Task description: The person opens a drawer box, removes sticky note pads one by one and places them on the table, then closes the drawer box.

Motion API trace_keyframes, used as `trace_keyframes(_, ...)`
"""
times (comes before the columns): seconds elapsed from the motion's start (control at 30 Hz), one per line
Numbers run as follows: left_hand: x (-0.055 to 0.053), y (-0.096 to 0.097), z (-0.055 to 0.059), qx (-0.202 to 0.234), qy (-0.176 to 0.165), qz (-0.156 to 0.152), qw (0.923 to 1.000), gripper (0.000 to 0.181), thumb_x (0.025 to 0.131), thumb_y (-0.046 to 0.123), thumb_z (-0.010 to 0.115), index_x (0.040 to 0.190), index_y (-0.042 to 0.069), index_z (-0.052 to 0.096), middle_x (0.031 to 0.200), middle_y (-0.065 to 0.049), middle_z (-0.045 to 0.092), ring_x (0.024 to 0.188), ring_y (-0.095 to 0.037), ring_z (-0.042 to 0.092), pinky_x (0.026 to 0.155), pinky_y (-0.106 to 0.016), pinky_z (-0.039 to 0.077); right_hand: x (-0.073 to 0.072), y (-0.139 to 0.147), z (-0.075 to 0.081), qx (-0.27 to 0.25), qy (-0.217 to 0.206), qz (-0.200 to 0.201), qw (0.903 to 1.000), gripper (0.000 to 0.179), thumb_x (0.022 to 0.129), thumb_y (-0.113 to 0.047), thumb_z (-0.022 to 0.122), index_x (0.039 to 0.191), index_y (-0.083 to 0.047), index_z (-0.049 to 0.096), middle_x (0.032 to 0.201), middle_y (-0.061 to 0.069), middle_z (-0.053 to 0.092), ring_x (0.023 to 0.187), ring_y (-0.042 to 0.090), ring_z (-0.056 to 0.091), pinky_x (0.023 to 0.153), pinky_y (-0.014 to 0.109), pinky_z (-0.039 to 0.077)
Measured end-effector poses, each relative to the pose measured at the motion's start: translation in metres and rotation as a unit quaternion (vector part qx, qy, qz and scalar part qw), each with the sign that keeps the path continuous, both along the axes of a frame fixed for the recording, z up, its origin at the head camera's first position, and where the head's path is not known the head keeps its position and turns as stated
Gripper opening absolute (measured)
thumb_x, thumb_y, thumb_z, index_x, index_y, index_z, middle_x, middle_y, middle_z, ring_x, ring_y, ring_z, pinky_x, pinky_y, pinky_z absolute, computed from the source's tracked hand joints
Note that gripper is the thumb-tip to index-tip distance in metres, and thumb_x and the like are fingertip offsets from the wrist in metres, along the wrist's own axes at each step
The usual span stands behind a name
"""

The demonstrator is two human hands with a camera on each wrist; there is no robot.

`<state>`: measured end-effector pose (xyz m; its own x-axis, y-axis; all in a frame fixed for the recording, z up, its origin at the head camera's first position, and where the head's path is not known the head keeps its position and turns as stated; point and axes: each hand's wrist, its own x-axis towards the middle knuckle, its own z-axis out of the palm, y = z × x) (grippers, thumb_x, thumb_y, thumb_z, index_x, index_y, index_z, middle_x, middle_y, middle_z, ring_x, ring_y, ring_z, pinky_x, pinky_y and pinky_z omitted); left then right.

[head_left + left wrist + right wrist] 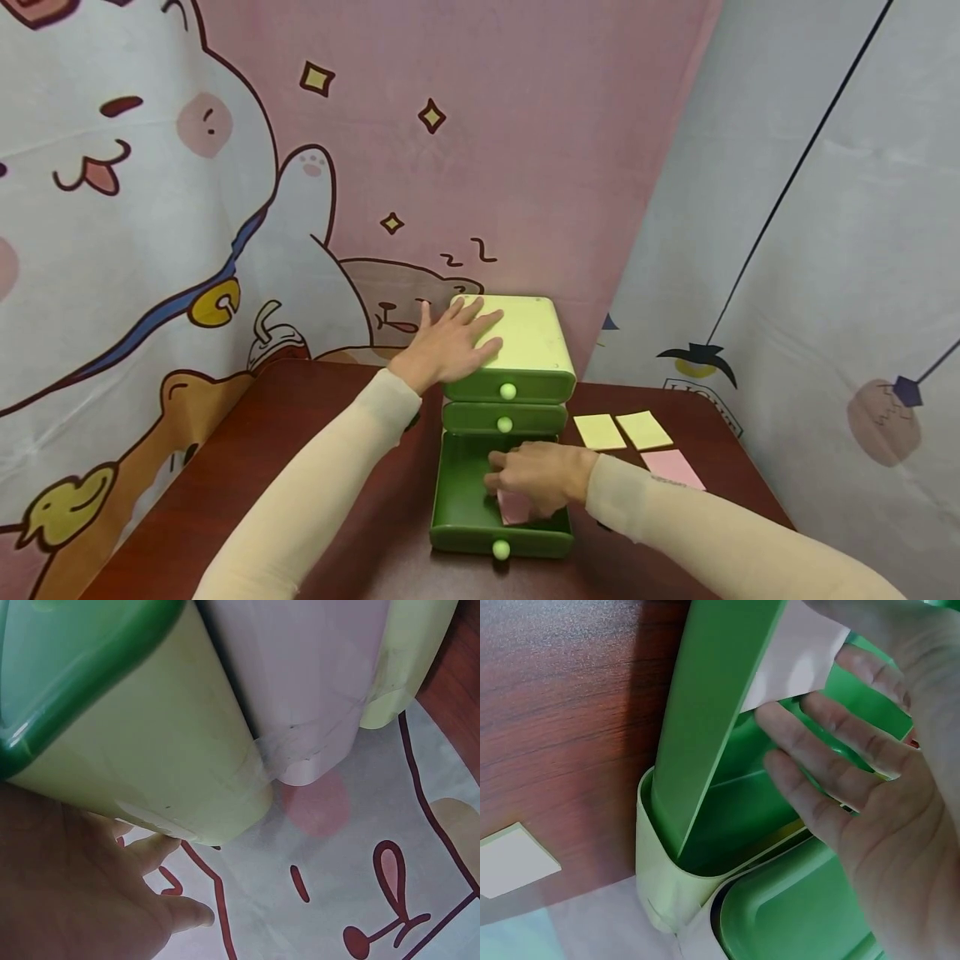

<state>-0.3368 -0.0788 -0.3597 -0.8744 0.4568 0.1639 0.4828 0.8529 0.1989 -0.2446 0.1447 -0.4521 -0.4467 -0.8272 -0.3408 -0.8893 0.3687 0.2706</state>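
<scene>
A small drawer unit [525, 333] with a pale yellow top and green drawer fronts stands on the table. My left hand [450, 346] rests on its top with fingers spread; the left wrist view catches that hand [82, 885] beside the unit's pale casing [165, 772]. The bottom drawer [461, 492] is pulled out. Inside it, my right hand [543, 475] pinches a pink sticky note [516, 507]. The right wrist view shows the note [799, 664] between thumb and fingers, near the drawer's green side wall [712, 697].
To the right of the unit lie two yellow sticky notes, one nearer [599, 432] and one farther right [643, 430], with another pink note [672, 468] in front of them. The upper drawers [465, 418] are closed. A cartoon-printed cloth [525, 167] hangs behind the dark red table [322, 467].
</scene>
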Motion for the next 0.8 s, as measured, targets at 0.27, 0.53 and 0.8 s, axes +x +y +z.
trace_keyframes(0.27, 0.0002, -0.0002, -0.0005, -0.003, 0.000, 0.002, 1.0000, 0.073, 0.120, 0.072, 0.027, 0.186, 0.041, 0.029, 0.199, -0.003, 0.018, 0.186, -0.037, 0.010, 0.141, -0.086, 0.000, -0.0014, -0.0060, -0.0019, 0.000, 0.021, 0.021, 0.9996, 0.061, 0.091, -0.037, 0.104, 0.142, -0.037, 0.071, 0.123, -0.008, 0.070, 0.082, 0.008, 0.073, 0.075, 0.019, 0.063)
trace_keyframes(0.53, 0.0013, 0.0005, 0.0000, 0.002, -0.002, 0.000, 1.0000, 0.073, 0.120, 0.071, 0.029, 0.186, 0.041, 0.030, 0.198, -0.004, 0.018, 0.186, -0.038, 0.010, 0.141, -0.086, -0.001, -0.0019, -0.0081, -0.0042, 0.009, 0.028, 0.026, 0.9992, 0.065, 0.092, -0.041, 0.103, 0.148, -0.042, 0.070, 0.127, -0.009, 0.072, 0.100, 0.010, 0.073, 0.081, 0.023, 0.064)
trace_keyframes(0.8, 0.0004, 0.0007, -0.0003, 0.002, -0.010, 0.001, 0.9999, 0.073, 0.120, 0.072, 0.028, 0.187, 0.042, 0.028, 0.199, -0.003, 0.017, 0.186, -0.037, 0.009, 0.141, -0.086, -0.005, -0.0012, -0.0070, -0.0044, -0.005, 0.017, 0.011, 0.9998, 0.068, 0.092, -0.039, 0.103, 0.151, -0.045, 0.070, 0.126, -0.008, 0.065, 0.099, 0.008, 0.070, 0.077, 0.021, 0.062)
